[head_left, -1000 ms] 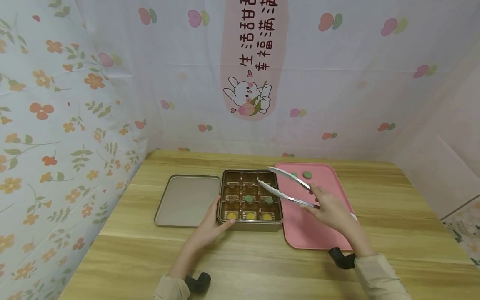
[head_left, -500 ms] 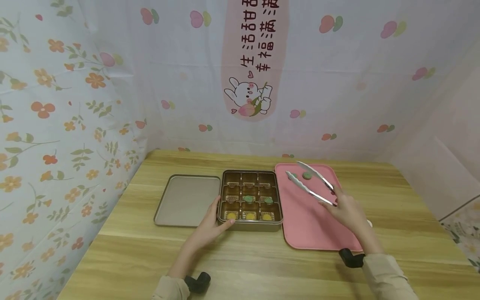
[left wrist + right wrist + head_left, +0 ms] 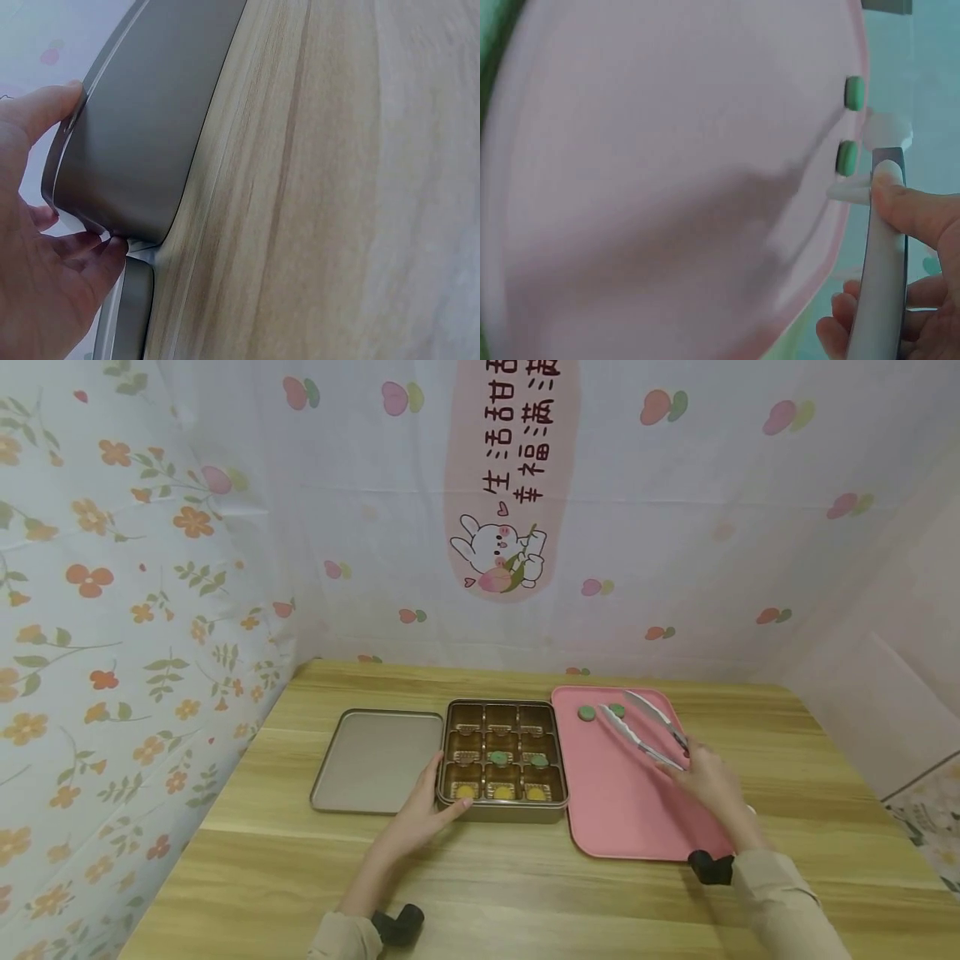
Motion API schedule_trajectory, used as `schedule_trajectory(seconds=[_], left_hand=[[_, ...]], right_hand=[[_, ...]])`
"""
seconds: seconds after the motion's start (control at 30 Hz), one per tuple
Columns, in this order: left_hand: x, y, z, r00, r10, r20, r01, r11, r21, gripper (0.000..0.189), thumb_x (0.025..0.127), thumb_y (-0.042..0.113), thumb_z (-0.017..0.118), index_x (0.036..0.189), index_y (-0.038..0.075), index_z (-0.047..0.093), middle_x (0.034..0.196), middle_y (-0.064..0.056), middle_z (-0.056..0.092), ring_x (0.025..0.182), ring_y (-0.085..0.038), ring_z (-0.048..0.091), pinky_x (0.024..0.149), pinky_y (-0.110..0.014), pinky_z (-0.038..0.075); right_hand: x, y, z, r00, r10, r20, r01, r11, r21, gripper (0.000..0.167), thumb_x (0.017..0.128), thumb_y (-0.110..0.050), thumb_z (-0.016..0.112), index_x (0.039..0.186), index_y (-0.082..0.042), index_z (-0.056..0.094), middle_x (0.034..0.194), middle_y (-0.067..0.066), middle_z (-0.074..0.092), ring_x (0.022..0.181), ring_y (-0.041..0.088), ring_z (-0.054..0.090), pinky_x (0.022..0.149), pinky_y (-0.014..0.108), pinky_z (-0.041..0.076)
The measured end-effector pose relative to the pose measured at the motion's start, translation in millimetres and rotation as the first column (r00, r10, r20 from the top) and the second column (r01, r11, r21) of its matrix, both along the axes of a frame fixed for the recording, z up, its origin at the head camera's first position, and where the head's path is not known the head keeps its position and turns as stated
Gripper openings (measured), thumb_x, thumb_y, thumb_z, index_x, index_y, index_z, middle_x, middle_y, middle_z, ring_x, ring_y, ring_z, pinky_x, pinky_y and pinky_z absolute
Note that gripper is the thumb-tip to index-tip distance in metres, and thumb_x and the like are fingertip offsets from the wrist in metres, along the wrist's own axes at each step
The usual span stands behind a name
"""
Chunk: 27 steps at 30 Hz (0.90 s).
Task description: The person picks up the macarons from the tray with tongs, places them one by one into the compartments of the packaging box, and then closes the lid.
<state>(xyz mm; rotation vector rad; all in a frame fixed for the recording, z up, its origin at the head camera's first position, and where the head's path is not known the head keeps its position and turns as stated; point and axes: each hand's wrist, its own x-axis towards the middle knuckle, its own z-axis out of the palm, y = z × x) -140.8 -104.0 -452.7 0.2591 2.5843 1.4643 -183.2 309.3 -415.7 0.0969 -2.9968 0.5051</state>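
My left hand (image 3: 420, 818) grips the front left corner of a gold-brown box (image 3: 501, 813), thumb on its rim and fingers along its side. The box has several compartments; 3 round yellow pastries (image 3: 503, 793) lie in its front row and 2 green ones (image 3: 498, 758) in the middle row. My right hand (image 3: 712, 783) holds metal tongs (image 3: 636, 737) over a pink tray (image 3: 630, 814). The tongs' arms are spread, with nothing between their tips. Two round green pastries (image 3: 587, 713) sit at the tray's back, and one tong arm lies close to the right-hand one (image 3: 847, 158).
A flat metallic lid (image 3: 375, 764) lies on the wooden table (image 3: 510, 893), left of the box. The tray stands against the box's right side. A printed cloth (image 3: 360, 527) hangs behind the table.
My right hand has carried the spread tongs from over the box rightward to the back of the pink tray, and lower. My left hand stays on the box.
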Motion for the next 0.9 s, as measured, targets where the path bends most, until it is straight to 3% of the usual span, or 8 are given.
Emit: schedule_trajectory(seconds=[0.17,0.47,0.9], left_hand=[[-0.7,0.8,-0.3,1.000,-0.004,-0.001,0.004,1.000,-0.004,0.093,0.084,0.041,0.062,0.147,0.009,0.002,0.152,-0.021,0.006,0.138,-0.042,0.013,0.110,-0.059,0.016],[-1.6,2.1,0.5,1.000,-0.012,0.004,0.012,1.000,0.001,0.092,0.085,0.039,0.062,0.147,0.009,0.001,0.152,-0.021,0.006,0.138,-0.042,0.012,0.110,-0.060,0.016],[-0.9,0.6,-1.7,1.000,-0.004,0.000,0.004,1.000,-0.005,0.092,0.085,0.040,0.062,0.148,0.010,0.001,0.152,-0.022,0.006,0.138,-0.043,0.013,0.109,-0.061,0.017]], right_hand=[[-3.7,5.0,-1.9,0.999,0.000,0.054,-0.001,1.000,0.004,0.055,0.081,-0.030,0.067,0.107,0.014,0.046,0.086,0.029,0.059,0.065,0.032,0.056,0.051,0.042,0.043],[-7.4,9.3,-6.1,0.992,-0.005,0.126,0.005,1.000,0.000,0.047,0.082,-0.031,0.064,0.097,0.011,0.048,0.068,0.011,0.048,0.061,0.023,0.045,0.050,0.030,0.031],[-11.9,7.8,-5.9,0.988,0.001,0.155,-0.002,1.000,0.008,0.037,0.082,-0.032,0.064,0.077,-0.001,0.044,0.065,0.006,0.040,0.060,0.021,0.041,0.051,0.029,0.028]])
